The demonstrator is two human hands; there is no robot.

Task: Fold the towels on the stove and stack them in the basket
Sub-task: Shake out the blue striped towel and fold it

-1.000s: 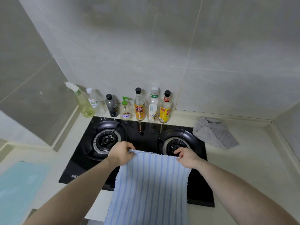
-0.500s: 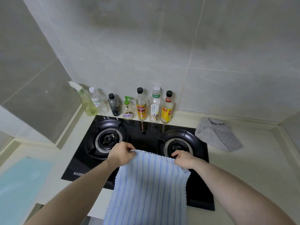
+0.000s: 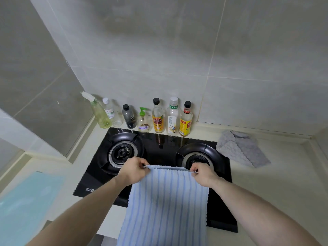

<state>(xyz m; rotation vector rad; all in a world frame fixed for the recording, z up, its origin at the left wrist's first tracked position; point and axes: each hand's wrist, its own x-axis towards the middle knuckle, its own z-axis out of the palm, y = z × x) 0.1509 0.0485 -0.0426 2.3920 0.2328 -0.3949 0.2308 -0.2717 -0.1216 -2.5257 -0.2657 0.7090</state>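
Black glass stove (image 3: 159, 150) in cream counter (image 3: 276, 183); grey tiled wall (image 3: 177, 50).

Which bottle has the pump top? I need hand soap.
The small clear bottle with the green pump, fourth from left; the others have caps or a spray trigger.

Soft, even light is falling from overhead; the bottles are reflecting in the glossy stove (image 3: 160, 148), and wide-angle distortion is bending wall lines above it.
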